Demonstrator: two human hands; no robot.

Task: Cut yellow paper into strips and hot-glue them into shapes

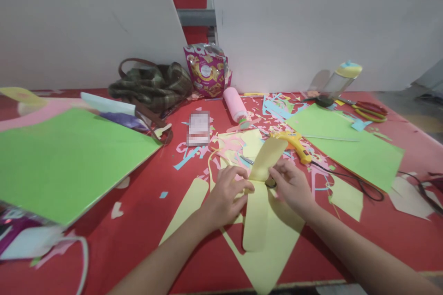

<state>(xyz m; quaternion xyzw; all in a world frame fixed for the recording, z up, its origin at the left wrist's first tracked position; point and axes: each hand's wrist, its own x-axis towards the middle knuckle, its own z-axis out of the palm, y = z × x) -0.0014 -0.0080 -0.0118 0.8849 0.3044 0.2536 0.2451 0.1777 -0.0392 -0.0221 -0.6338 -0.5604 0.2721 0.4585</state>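
A folded strip of yellow paper [256, 221] with rounded ends is between my two hands, its upper half raised and its lower half lying toward me. My left hand [230, 191] is closed on its left edge near the crease. With fingers pinched, my right hand [289, 184] grips the right edge just above the fold. Beneath lies a larger yellow sheet [263, 265] with a pointed corner toward me. Another rounded yellow strip [185, 209] rests left of my left hand. A dark object [271, 183], partly hidden, shows by my right fingertips.
Just beyond my hands lies a yellow glue gun [301, 147] with a black cord. Green sheets [79, 161] lie left, another green sheet [360, 152] right. Scissors [370, 109], a clear bottle [337, 84], a pink bottle [235, 103], a snack bag [207, 71] and paper scraps surround the work area.
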